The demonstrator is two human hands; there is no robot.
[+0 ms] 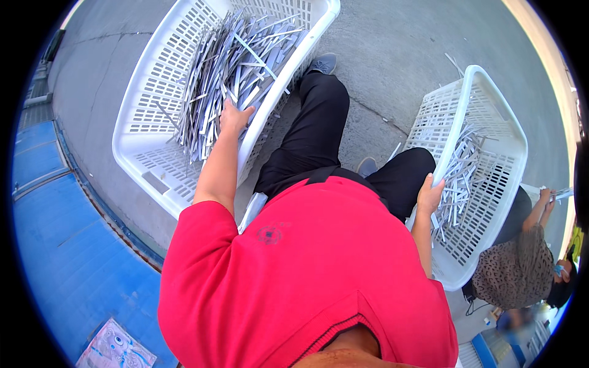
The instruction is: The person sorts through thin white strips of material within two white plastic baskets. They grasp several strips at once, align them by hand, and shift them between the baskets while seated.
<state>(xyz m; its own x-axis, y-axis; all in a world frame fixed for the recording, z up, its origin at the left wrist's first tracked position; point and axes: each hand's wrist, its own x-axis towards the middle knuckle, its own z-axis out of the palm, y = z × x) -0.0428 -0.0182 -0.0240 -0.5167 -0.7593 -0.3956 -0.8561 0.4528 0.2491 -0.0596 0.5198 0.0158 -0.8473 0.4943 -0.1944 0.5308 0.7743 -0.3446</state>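
A large white plastic basket (140, 116) stands on my left, filled with a heap of thin, flat grey and white strips (215, 73). My left hand (235, 116) reaches in over the basket's near side and touches the heap, thumb spread apart from the fingers. Some of its fingertips are hard to see among the strips. On my right is a second white basket (506, 147), with a smaller pile of similar strips (457, 178). The rim of that basket is in the grip of my right hand (431, 195).
Grey concrete floor (392, 55) lies around and between the baskets. A few loose strips (454, 64) stick out beyond the right basket. Past it, another person (518, 267) in a patterned top holds some strips. A blue panelled surface (73, 245) runs along the left.
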